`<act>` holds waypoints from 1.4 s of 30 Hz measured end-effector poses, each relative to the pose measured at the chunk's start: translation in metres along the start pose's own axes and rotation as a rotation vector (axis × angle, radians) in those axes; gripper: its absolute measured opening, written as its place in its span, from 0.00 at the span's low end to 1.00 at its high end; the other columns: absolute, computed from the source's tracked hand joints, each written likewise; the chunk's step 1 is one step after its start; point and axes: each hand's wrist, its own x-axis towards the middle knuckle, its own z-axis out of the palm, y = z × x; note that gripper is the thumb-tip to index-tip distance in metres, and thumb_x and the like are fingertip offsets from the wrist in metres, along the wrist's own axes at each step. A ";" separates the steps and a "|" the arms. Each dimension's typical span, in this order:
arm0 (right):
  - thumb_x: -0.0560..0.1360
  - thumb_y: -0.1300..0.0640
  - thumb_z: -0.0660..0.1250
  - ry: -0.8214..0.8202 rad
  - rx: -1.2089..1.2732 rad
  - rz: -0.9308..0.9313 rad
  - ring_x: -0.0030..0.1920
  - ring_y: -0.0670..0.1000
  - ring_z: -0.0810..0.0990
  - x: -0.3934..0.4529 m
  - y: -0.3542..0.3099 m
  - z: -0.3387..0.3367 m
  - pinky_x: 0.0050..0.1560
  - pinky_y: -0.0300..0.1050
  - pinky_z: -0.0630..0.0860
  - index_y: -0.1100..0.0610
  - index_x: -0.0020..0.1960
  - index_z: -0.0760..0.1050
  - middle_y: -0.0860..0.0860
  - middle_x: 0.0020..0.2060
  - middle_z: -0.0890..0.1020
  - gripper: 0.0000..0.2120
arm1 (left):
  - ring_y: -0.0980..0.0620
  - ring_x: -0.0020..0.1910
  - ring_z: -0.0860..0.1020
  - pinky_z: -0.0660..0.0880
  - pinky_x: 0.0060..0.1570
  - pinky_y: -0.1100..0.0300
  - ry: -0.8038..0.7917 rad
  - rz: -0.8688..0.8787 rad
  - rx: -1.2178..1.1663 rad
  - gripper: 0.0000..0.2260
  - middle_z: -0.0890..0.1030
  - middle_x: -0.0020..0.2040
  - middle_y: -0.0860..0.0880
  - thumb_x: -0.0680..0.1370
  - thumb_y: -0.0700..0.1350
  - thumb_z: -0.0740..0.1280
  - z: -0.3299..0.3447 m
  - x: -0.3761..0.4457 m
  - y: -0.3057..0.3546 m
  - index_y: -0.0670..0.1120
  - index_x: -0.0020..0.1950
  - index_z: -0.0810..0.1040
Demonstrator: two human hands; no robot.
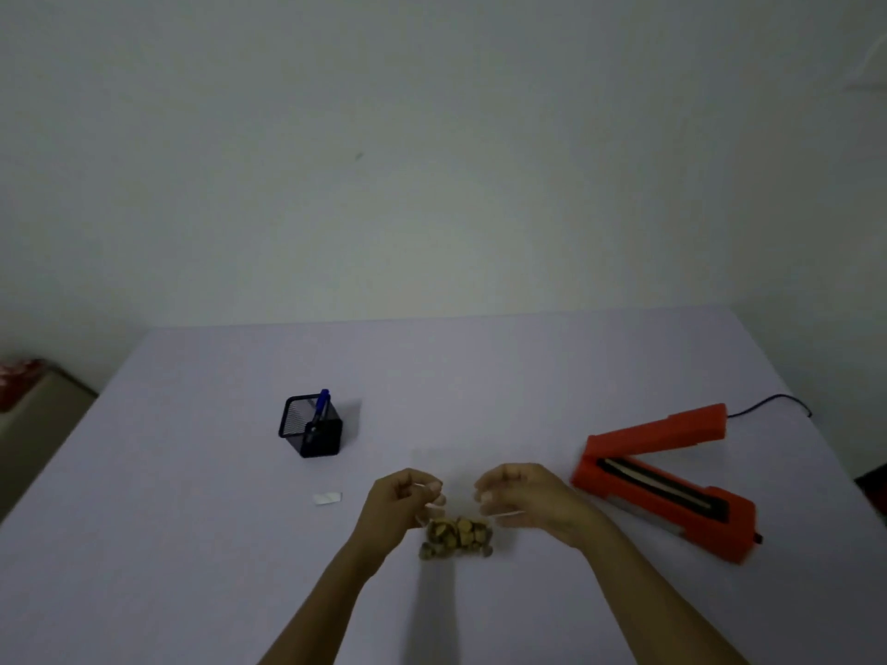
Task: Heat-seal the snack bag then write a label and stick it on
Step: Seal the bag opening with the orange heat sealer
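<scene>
Reaching in from the bottom edge, both forearms cut off below the elbow. Pinching the left side of a clear snack bag (457, 534) with the curled fingers of the left hand (401, 503), and gripping the right side with the right hand (521, 496), fingers likewise curled round the film. Holding the bag between the two hands at the near middle of the pale counter (480, 376), brown snack pieces bunching in its lower part; hard to tell whether resting on the surface or lifted just off it. Nearly vanishing against the counter, the transparent upper film and mouth of the bag, edges barely traceable. Lying open to the right, an orange heat sealer (667, 477), its black cord running off the counter edge. Standing to the far left, a black mesh pen holder (309, 427) carrying a blue pen (320, 407). Lying near the left hand, a small white label (327, 498), too blurred to read.
</scene>
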 end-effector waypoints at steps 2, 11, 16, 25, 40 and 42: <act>0.71 0.61 0.73 0.064 0.016 0.020 0.49 0.56 0.85 0.012 0.008 0.019 0.54 0.51 0.79 0.59 0.51 0.82 0.57 0.47 0.85 0.09 | 0.48 0.38 0.83 0.78 0.39 0.58 0.007 -0.051 -0.007 0.05 0.84 0.43 0.41 0.77 0.39 0.68 -0.015 0.008 -0.011 0.38 0.49 0.80; 0.70 0.67 0.71 0.333 0.073 0.130 0.32 0.50 0.81 0.052 0.046 0.055 0.36 0.40 0.78 0.61 0.46 0.80 0.56 0.37 0.84 0.05 | 0.52 0.32 0.80 0.77 0.32 0.61 -0.056 -0.244 -0.040 0.13 0.82 0.38 0.44 0.80 0.47 0.63 -0.034 0.052 -0.057 0.37 0.49 0.81; 0.70 0.67 0.72 0.434 -0.003 0.157 0.31 0.51 0.78 0.067 0.066 0.044 0.37 0.45 0.77 0.60 0.42 0.81 0.57 0.35 0.82 0.04 | 0.47 0.33 0.79 0.80 0.43 0.47 -0.062 -0.199 0.058 0.10 0.82 0.37 0.41 0.78 0.43 0.66 -0.027 0.076 -0.075 0.37 0.45 0.81; 0.68 0.60 0.76 0.539 -0.355 0.040 0.35 0.44 0.78 0.100 0.067 0.037 0.38 0.35 0.72 0.54 0.43 0.80 0.45 0.33 0.80 0.07 | 0.50 0.53 0.75 0.74 0.49 0.58 0.107 0.146 0.571 0.22 0.75 0.56 0.48 0.74 0.47 0.70 -0.030 0.089 -0.095 0.48 0.67 0.69; 0.73 0.51 0.72 0.637 -0.680 -0.080 0.40 0.48 0.73 0.105 0.071 0.035 0.40 0.40 0.67 0.54 0.51 0.74 0.50 0.45 0.72 0.12 | 0.43 0.71 0.68 0.67 0.66 0.46 -0.047 0.482 1.258 0.25 0.70 0.72 0.45 0.80 0.59 0.50 -0.037 0.088 -0.128 0.46 0.69 0.71; 0.72 0.51 0.72 0.645 -0.682 -0.077 0.40 0.48 0.73 0.106 0.070 0.034 0.39 0.41 0.67 0.54 0.50 0.74 0.50 0.44 0.72 0.11 | 0.43 0.71 0.68 0.67 0.67 0.46 -0.038 0.478 1.262 0.25 0.70 0.72 0.45 0.80 0.58 0.51 -0.036 0.088 -0.128 0.46 0.70 0.71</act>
